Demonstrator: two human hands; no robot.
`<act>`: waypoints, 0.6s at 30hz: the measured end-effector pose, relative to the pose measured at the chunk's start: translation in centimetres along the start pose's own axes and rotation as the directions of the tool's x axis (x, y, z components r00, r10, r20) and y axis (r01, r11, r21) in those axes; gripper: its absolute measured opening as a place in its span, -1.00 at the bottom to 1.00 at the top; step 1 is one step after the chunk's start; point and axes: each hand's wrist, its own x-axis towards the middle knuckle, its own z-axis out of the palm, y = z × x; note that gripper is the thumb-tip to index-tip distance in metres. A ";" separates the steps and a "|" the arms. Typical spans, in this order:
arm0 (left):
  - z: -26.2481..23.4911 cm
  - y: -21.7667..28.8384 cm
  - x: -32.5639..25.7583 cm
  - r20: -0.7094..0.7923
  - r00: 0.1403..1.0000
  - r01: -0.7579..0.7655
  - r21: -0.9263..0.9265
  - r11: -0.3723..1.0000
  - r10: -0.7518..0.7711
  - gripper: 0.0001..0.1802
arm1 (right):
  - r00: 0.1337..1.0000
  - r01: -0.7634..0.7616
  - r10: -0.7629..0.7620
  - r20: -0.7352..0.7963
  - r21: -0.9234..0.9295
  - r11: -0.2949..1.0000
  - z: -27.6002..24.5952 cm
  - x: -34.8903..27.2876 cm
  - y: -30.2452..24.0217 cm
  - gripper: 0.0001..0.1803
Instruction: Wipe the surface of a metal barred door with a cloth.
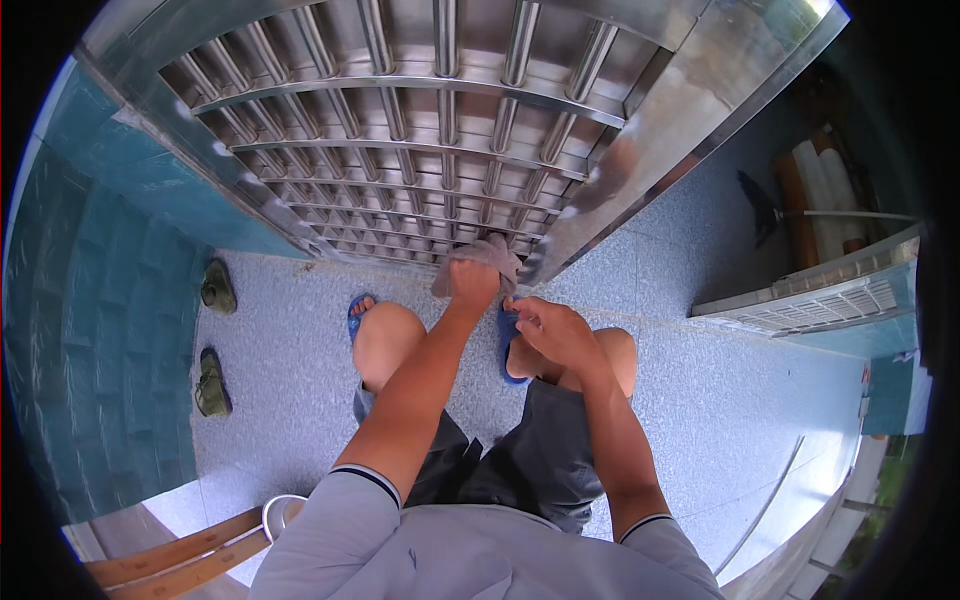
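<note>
My left hand point(473, 283) is closed on a greyish-pink cloth point(497, 253), held against the lower part of a metal barred door point(447, 125). The cloth bunches out on both sides of my fist. Just to the right, my right hand point(557, 330) hovers over my right knee and foot, its fingers loosely bent and a little apart. No object shows in it. The door has rows of shiny upright bars crossed by flat rails, within a broad metal frame point(610, 200).
Blue slippers point(513, 345) are on my feet, on a speckled grey floor point(290, 370). Green shoes point(213, 383) stand by the teal tiled wall point(90, 330) at left. A wooden bench point(180, 550) and a metal bowl point(280, 515) are at lower left. A doorway opens at right.
</note>
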 end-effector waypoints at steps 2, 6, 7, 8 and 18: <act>0.3 -0.8 0.2 -0.071 0.996 -0.041 0.060 0.997 0.046 -0.71 | 1.000 0.003 -0.003 0.019 0.006 1.000 0.2 0.1 0.8 -0.66; 1.9 -2.9 -1.9 -0.052 0.998 -0.049 -0.146 0.988 0.042 -0.84 | 0.999 0.041 -0.041 0.026 0.023 0.999 0.5 0.4 0.5 -0.67; 2.7 -2.8 -2.9 0.074 0.997 0.007 -0.214 0.977 0.009 -0.91 | 0.999 0.009 -0.010 0.031 0.019 1.000 0.3 0.4 0.4 -0.66; 2.4 -2.3 -4.1 0.077 0.997 0.005 -0.213 0.977 0.012 -0.91 | 0.999 -0.022 0.022 0.039 0.016 1.000 0.2 0.5 0.4 -0.66; -0.7 0.4 -2.2 0.037 0.980 0.130 -0.859 0.495 -0.194 -0.76 | 0.995 0.002 -0.001 0.097 -0.006 1.000 0.7 1.1 0.0 -0.64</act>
